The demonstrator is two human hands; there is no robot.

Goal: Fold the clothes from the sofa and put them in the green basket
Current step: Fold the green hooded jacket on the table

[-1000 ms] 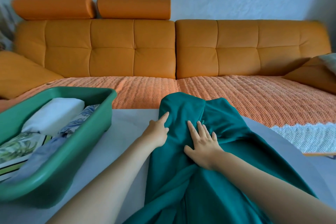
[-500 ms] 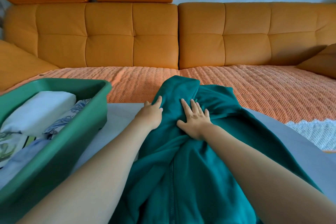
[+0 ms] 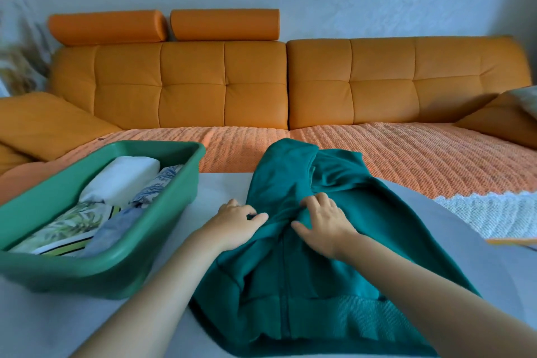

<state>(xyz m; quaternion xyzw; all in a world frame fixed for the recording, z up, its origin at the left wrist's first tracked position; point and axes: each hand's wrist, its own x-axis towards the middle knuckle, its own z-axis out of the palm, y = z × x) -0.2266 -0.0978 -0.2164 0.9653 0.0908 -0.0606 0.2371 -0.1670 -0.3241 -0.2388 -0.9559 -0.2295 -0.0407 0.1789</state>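
A teal zip-up hooded sweatshirt (image 3: 293,279) lies on the white table (image 3: 72,322), hood toward the sofa, ribbed hem nearest me. My left hand (image 3: 238,219) pinches the cloth at the garment's left edge near the shoulder. My right hand (image 3: 324,219) grips a bunch of fabric at the chest with curled fingers. The green basket (image 3: 122,267) stands to the left on the table, holding several folded clothes: a white one, leaf-print ones, a grey-blue one.
An orange sofa (image 3: 226,87) with a woven orange cover (image 3: 392,154) runs along the back, cushions at both ends. A white lace-edged cloth (image 3: 491,212) hangs at the right. An orange-edged item (image 3: 514,241) peeks at the table's right side.
Both hands slid back from the hood toward me along the sweatshirt. Flat fingers have curled and now hold fabric at the chest. The head camera pulled back, showing the hem.
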